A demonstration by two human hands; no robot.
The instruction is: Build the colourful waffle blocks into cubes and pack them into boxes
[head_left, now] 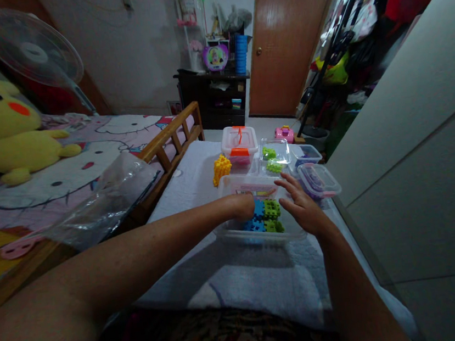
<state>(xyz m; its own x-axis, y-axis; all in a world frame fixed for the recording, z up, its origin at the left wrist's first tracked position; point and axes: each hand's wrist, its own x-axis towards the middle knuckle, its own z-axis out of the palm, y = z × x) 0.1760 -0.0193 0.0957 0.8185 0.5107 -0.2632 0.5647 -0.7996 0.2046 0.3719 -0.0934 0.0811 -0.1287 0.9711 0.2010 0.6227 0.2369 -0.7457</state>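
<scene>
A clear plastic box (235, 235) stands before me on the bed-like surface. Inside it, blue interlocking blocks (254, 225) lie beside green interlocking blocks (272, 209), packed in rows. My left hand (243, 206) reaches down into the box at the blue blocks. Its fingers are bent down out of sight, so a grip cannot be made out. Over the box's right side is my right hand (303, 205), fingers spread and holding nothing. Yellow blocks (221, 169) are stacked just beyond the box's far left corner.
Behind the box stand a lidded box with orange latches (239, 138), a clear container with green pieces (275, 152) and a lidded container with purple contents (319, 180). A wooden bed rail (166, 145) runs on the left. A white cabinet (418, 169) flanks the right.
</scene>
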